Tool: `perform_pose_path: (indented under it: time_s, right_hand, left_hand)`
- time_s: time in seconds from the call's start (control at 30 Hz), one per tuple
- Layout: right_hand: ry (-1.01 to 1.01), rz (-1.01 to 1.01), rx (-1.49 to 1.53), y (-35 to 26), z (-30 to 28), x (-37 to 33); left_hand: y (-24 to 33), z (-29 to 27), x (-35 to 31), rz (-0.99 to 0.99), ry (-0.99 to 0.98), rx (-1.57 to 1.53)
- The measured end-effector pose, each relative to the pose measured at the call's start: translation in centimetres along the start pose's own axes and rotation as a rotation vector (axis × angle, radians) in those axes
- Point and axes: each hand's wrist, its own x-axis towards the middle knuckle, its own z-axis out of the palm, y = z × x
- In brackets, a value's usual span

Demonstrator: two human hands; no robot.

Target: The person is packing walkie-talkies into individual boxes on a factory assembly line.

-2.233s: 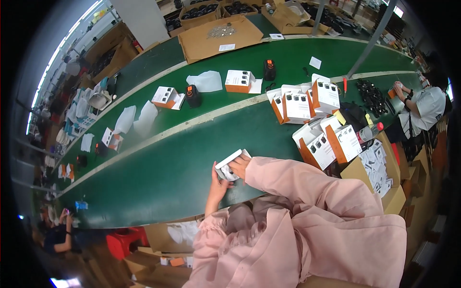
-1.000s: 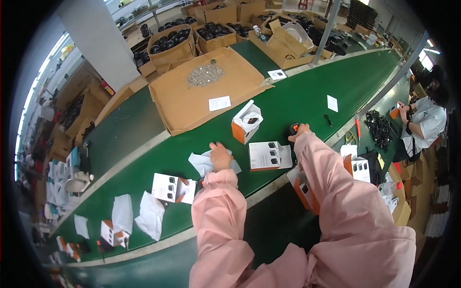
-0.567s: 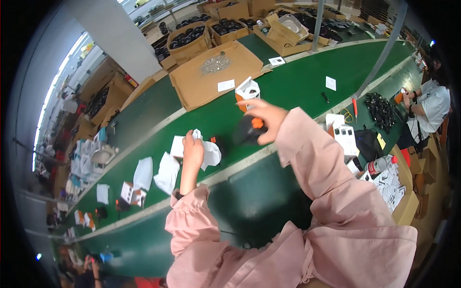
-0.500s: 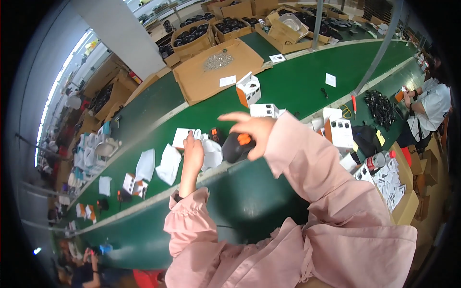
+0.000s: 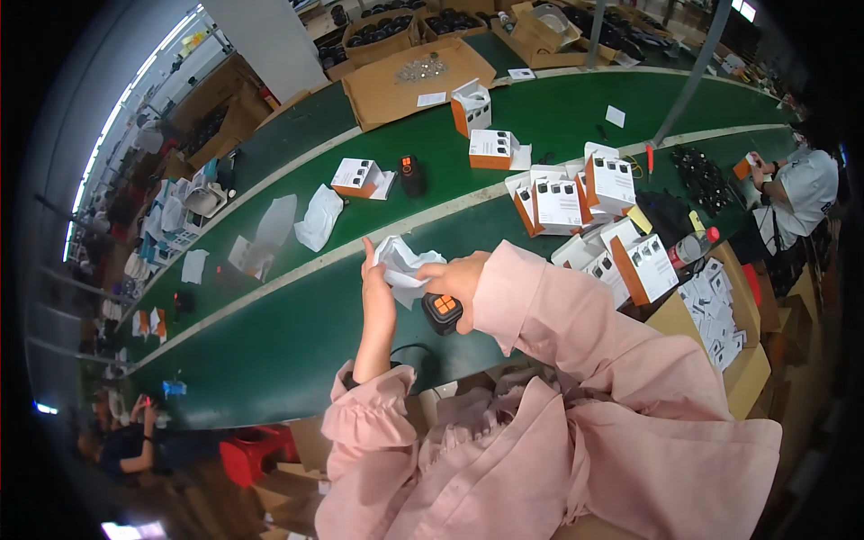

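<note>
Black device [image 5: 442,313] gripped by right fingers [image 5: 445,277], white bag [image 5: 402,261] by left fingers [image 5: 369,261], bench [image 5: 261,346] stretching leftward, edge [image 5: 301,416] near

Left hand [image 5: 377,304]: just left of the frame's centre, raised upright, fingers pointing up; I cannot tell how firmly they close.
Left wrist [image 5: 372,358]: bare, above the gathered cuff.
Left arm [image 5: 364,450]: rising from my lower edge, pink-sleeved.
Right hand [image 5: 461,281]: mid-frame, reaching left, back upward, fingers curled in a grip.
Right arm [image 5: 598,333]: slanting in from lower right, pink cuff covering the wrist.
</note>
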Motion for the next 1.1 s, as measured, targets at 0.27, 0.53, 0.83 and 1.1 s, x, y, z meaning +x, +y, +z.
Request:
perform_pose_path:
  time_s: [0.27,0.53,0.83,1.1]
  right_hand:
    - [-0.077,0.116,-0.054,0.7,2.1,0.0]
    - [-0.127,0.126,0.043,2.9,2.6,1.0]
    - [0.439,0.034,0.928,6.4,3.8,-2.1]
    - [0.724,0.209,1.325,9.0,14.8,0.9]
  left_hand:
    - [1.5,-1.2,-2.3,0.510,0.315,0.939]
    - [-1.0,-5.5,2.2,0.468,-0.771,0.971]
    - [-4.2,-2.4,3.2,0.394,-0.828,0.873]
    - [-8.7,-2.4,2.4,0.199,-0.796,0.481]
